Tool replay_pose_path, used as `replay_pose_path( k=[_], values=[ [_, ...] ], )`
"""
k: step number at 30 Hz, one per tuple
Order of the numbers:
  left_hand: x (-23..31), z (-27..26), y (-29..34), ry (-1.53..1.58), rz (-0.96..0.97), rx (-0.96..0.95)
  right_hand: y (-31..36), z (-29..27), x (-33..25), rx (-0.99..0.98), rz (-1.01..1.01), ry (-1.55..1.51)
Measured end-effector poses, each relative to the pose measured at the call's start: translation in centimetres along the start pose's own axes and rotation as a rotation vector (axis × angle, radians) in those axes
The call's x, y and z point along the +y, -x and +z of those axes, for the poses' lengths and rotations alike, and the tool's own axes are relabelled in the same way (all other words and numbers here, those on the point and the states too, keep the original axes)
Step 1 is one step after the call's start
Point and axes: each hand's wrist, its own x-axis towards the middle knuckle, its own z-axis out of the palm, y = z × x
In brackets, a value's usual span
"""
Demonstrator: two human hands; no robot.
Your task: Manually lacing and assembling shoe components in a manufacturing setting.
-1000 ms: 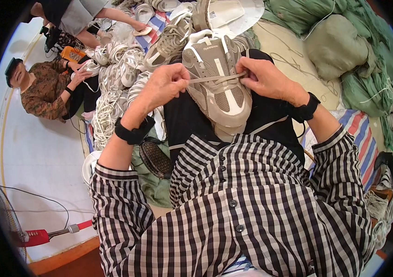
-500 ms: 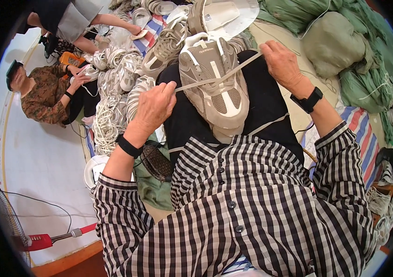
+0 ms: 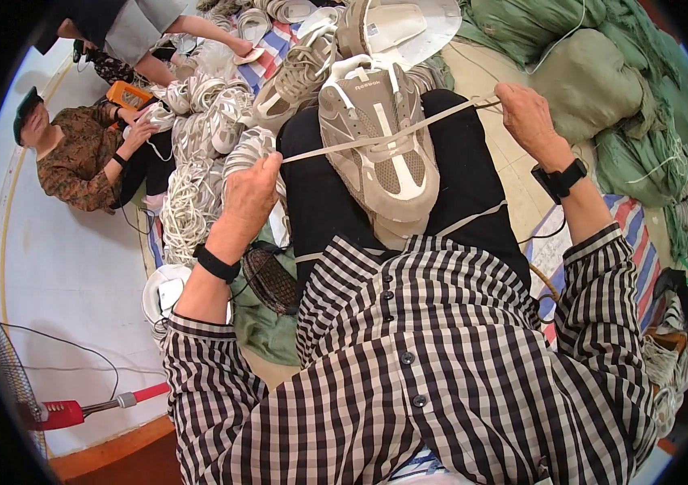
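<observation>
A grey-beige running shoe (image 3: pixel 379 137) rests on my lap, toe toward me, its tongue at the far end. A flat pale shoelace (image 3: pixel 336 147) stretches taut across its front, threaded through the lower eyelets. My left hand (image 3: pixel 248 194) pinches one end of the lace, left of the shoe. My right hand (image 3: pixel 528 121) grips the other end, out to the right and higher up. Both hands are lifted clear of the shoe's upper. The upper eyelets hold no lace. A loose pale band (image 3: pixel 473 215) lies across my dark trousers.
Shoes (image 3: pixel 218 121) and a heap of white laces (image 3: pixel 190 206) lie to my left. Another beige shoe (image 3: pixel 291 81) sits beyond my left knee. Green sacks (image 3: pixel 590 81) fill the far right. A person in camouflage (image 3: pixel 77 158) handles a shoe at far left; another person's legs (image 3: pixel 150 56) show behind.
My hands have moved farther apart, the left one leftward and slightly down, the right one to the right. The lace now runs straighter across the shoe, where it crossed itself before.
</observation>
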Motion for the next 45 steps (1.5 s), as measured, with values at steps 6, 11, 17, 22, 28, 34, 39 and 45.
replay_pose_path(
  k=[6,11,17,22,28,34,39,45],
  values=[
    [-3.0,0.2,1.8,-0.054,-0.235,-0.099,1.2,0.8,2.4,-0.044,0.129,-0.135],
    [-8.5,-2.3,6.4,-0.206,-0.439,-0.131,4.3,-1.5,9.9,0.069,0.26,-0.259],
    [-16.7,-4.7,12.5,-0.269,-0.638,-0.029,9.4,-6.6,18.5,0.111,0.379,0.027],
    [-25.3,-8.1,17.9,-0.034,-0.98,0.085,18.1,-13.0,31.3,0.017,0.433,0.334],
    [-28.1,-14.7,24.0,-0.042,-1.136,0.253,25.0,-21.6,38.8,0.092,0.521,0.393],
    [-27.9,-20.0,27.2,-0.28,-1.207,0.288,28.0,-25.2,40.9,0.113,0.554,0.663],
    [-26.6,-17.5,35.4,-0.175,-1.369,0.359,25.0,-31.5,40.6,0.103,0.539,0.696],
    [-27.3,-19.6,38.1,-0.224,-1.384,0.35,23.8,-29.6,33.0,0.197,0.624,0.419]
  ],
)
